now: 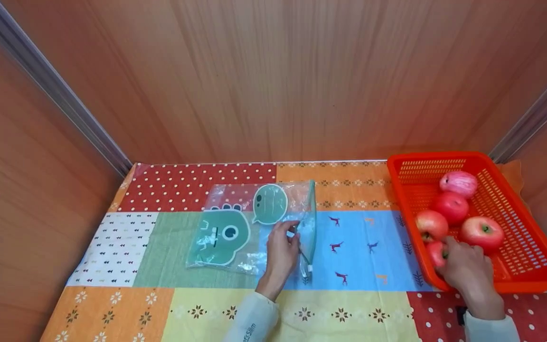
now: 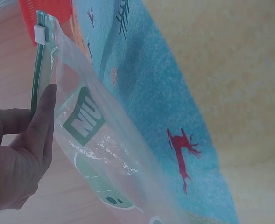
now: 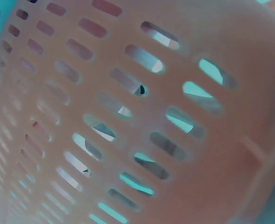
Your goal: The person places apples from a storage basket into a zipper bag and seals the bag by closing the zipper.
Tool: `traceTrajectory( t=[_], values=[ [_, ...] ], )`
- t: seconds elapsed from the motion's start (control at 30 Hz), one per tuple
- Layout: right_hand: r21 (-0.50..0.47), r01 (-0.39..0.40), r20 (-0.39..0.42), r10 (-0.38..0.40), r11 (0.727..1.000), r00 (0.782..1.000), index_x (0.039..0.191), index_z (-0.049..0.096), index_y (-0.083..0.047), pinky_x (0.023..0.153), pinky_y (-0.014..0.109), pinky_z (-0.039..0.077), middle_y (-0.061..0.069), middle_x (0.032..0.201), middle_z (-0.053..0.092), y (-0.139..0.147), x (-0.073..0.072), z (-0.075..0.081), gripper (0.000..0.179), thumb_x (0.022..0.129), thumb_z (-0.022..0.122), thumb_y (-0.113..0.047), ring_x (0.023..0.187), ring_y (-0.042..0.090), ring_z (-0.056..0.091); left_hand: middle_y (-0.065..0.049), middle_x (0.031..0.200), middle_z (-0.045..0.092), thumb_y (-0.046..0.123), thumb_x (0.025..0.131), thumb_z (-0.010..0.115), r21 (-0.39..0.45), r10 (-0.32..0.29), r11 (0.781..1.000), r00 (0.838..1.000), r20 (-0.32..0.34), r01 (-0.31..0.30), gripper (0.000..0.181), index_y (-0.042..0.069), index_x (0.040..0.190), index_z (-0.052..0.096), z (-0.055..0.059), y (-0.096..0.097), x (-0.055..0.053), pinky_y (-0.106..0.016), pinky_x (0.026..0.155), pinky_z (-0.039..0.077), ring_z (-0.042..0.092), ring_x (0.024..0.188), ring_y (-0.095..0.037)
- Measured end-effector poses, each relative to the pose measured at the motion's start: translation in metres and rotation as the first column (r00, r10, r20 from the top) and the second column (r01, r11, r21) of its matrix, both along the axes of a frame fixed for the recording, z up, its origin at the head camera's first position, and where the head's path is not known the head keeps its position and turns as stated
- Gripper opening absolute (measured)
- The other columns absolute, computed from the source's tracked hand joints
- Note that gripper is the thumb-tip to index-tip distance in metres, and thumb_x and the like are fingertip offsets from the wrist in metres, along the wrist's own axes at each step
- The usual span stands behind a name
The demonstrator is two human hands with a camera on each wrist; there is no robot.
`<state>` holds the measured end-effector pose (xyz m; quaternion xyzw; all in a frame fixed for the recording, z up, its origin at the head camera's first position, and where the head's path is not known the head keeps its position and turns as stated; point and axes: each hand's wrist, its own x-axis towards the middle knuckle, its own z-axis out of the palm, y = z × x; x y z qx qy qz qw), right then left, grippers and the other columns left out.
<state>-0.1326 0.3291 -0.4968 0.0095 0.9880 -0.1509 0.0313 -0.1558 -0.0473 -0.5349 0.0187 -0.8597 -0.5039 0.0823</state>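
Observation:
A clear slider zip bag [image 1: 226,237] printed with a green dinosaur lies on the cloth. At its opening, my left hand [image 1: 282,251] pinches the edge between thumb and fingers. The left wrist view shows the green zip strip raised, with a white slider [image 2: 40,35] at its end. My right hand [image 1: 468,270] reaches inside the red basket and grips a red apple [image 1: 436,253] in the near left corner, its fingers covering part of the fruit. Around it are several other apples, among them one [image 1: 482,232] just beyond the knuckles.
The perforated red basket [image 1: 534,228] stands at the right of the table; its slotted wall [image 3: 142,135] fills the right wrist view. A patchwork cloth [image 1: 349,308] covers the table. Wooden panels [image 1: 273,85] enclose the back and both sides.

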Motion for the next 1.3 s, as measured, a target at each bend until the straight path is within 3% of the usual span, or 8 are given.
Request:
traceTrajectory(
  t=[0.2,0.43,0.57,0.7,0.87,1.03,1.3],
  values=[
    [-0.021,-0.004,-0.011,0.004,1.000,1.000,0.110,0.055,0.009,0.073,0.063,0.050,0.019,0.079,0.061,0.002,0.000,0.000,0.034,0.087,0.073,-0.008,0.081,0.044,0.052,-0.010,0.105,0.066,-0.009,0.097,0.067,0.022,-0.001,1.000,1.000,0.017,0.001,0.027,-0.002,0.124,0.071,0.000,-0.001,0.002,-0.025,0.068,0.058,0.065,0.081,-0.017],
    [-0.050,-0.032,-0.079,0.028,0.998,0.996,0.107,0.057,0.005,0.074,0.061,0.051,0.010,0.076,0.062,0.004,0.005,-0.001,0.030,0.087,0.075,-0.009,0.079,0.035,0.056,-0.010,0.106,0.065,-0.008,0.098,0.066,0.024,-0.013,1.000,1.000,0.009,0.012,0.027,-0.002,0.124,0.070,-0.002,0.000,0.005,-0.024,0.070,0.058,0.064,0.081,-0.015],
    [-0.073,-0.025,-0.102,0.017,0.997,0.995,0.111,0.058,0.005,0.076,0.064,0.052,0.018,0.088,0.064,0.004,0.007,0.005,0.038,0.084,0.080,-0.010,0.085,0.040,0.057,-0.012,0.109,0.065,-0.008,0.099,0.065,0.049,-0.026,0.998,1.000,0.017,0.026,0.028,-0.002,0.126,0.069,-0.002,0.000,0.006,-0.024,0.068,0.058,0.063,0.080,-0.014],
    [-0.078,0.022,-0.086,-0.029,0.997,0.996,0.122,0.058,0.009,0.081,0.070,0.049,0.031,0.105,0.065,0.005,0.006,0.018,0.058,0.078,0.090,-0.013,0.094,0.050,0.054,-0.014,0.112,0.065,-0.007,0.100,0.065,0.076,-0.037,0.997,0.999,0.032,0.034,0.030,-0.001,0.129,0.068,-0.001,0.000,0.007,-0.022,0.066,0.058,0.062,0.079,-0.012],
    [-0.073,0.066,-0.114,-0.074,0.995,0.991,0.134,0.053,0.011,0.091,0.078,0.044,0.037,0.122,0.062,0.001,0.008,0.032,0.077,0.075,0.094,-0.016,0.104,0.057,0.049,-0.013,0.110,0.065,-0.007,0.099,0.066,0.060,-0.026,0.998,0.999,0.018,0.025,0.029,-0.002,0.127,0.069,-0.001,0.000,0.006,-0.023,0.066,0.058,0.063,0.078,-0.011],
    [-0.087,0.044,-0.202,-0.060,0.995,0.978,0.136,0.053,0.013,0.097,0.080,0.038,0.038,0.123,0.061,-0.010,0.009,0.043,0.079,0.073,0.095,-0.012,0.110,0.057,0.046,-0.012,0.105,0.065,-0.008,0.098,0.066,0.039,-0.011,0.999,1.000,0.002,0.011,0.028,-0.003,0.124,0.070,-0.001,-0.001,0.005,-0.025,0.067,0.058,0.063,0.078,-0.015],
    [-0.114,0.006,-0.314,-0.041,0.994,0.948,0.135,0.056,0.011,0.102,0.074,0.035,0.036,0.123,0.064,-0.033,0.005,0.054,0.077,0.072,0.096,-0.008,0.106,0.053,0.052,-0.013,0.110,0.065,-0.006,0.100,0.065,0.071,-0.023,0.997,0.999,0.038,0.020,0.030,-0.002,0.129,0.068,0.000,-0.002,0.007,-0.023,0.068,0.058,0.062,0.080,-0.013]
  ],
)
